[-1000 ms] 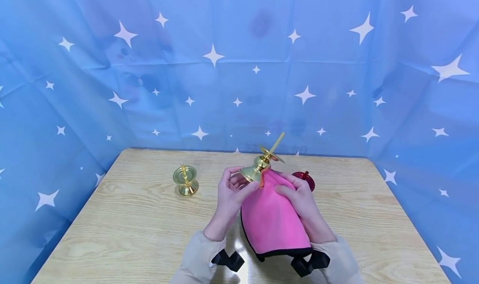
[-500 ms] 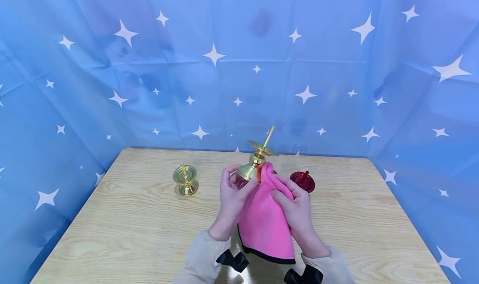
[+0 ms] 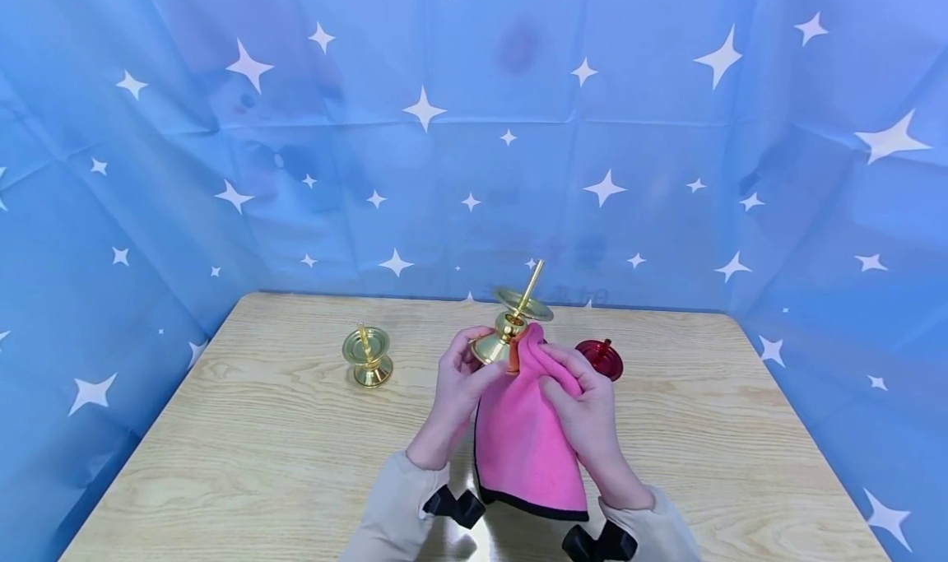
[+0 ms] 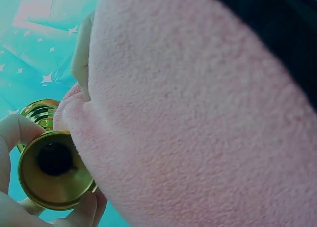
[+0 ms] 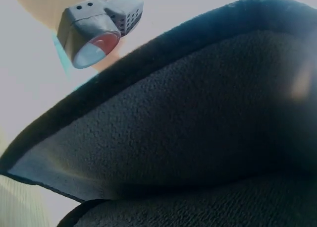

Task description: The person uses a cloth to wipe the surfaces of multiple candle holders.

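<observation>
One gold holder (image 3: 509, 326), tilted above the surface (image 3: 259, 438), is gripped by its flared base in the left hand (image 3: 461, 381); a pink cloth (image 3: 529, 443) is pinched in the right hand (image 3: 583, 401) and held against the holder's side. Farther out, a second holder (image 3: 368, 356) is stood upright leftward, and a red dish (image 3: 601, 360) is seen near the right hand.

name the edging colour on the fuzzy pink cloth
Black edging on the pink cloth, clearest in the head view.
</observation>
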